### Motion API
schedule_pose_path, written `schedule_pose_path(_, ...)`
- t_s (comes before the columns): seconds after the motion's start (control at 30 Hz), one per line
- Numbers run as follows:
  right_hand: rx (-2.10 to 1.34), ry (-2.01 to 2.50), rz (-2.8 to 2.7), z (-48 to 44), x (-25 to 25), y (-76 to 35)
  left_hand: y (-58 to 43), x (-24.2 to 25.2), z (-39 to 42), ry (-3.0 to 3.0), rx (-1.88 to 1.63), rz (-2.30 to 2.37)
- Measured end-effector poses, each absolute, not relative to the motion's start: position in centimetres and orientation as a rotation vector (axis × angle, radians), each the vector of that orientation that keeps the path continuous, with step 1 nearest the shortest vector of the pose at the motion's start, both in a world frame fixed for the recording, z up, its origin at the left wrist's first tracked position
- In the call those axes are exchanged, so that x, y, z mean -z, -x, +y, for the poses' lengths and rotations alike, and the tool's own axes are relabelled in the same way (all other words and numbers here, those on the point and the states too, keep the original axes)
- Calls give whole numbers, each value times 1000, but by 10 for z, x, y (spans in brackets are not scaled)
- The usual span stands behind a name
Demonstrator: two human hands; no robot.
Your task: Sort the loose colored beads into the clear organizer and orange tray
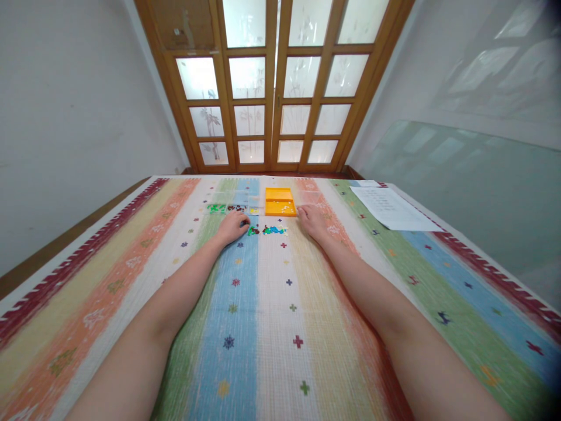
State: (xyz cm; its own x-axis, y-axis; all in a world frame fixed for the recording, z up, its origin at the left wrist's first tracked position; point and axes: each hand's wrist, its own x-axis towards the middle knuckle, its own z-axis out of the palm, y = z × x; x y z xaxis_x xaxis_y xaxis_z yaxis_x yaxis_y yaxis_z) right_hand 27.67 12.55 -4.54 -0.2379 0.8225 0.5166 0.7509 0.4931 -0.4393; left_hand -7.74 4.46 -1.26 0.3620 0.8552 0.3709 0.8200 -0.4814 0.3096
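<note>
My left hand (232, 225) rests on the striped cloth with its fingers curled, beside a small heap of green and blue pieces (268, 230). My right hand (309, 218) lies on the cloth just right of that heap, fingers bent, close to the orange tray (279, 202). A clear compartment box (232, 207) with green, dark and yellow pieces lies just beyond my left hand. The fingertips of both hands are too small to show what, if anything, they hold.
A striped cloth (272, 316) covers the whole table. A printed white sheet (392, 207) lies at the far right. A wooden glazed door (274, 88) stands behind the table, and a glass pane (473, 193) leans at the right.
</note>
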Motion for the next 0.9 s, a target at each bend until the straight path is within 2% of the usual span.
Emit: schedule_pose_path(0.9, -94, 1269, -2027, 124, 46, -277, 78, 17, 46, -2591, -763, 1437)
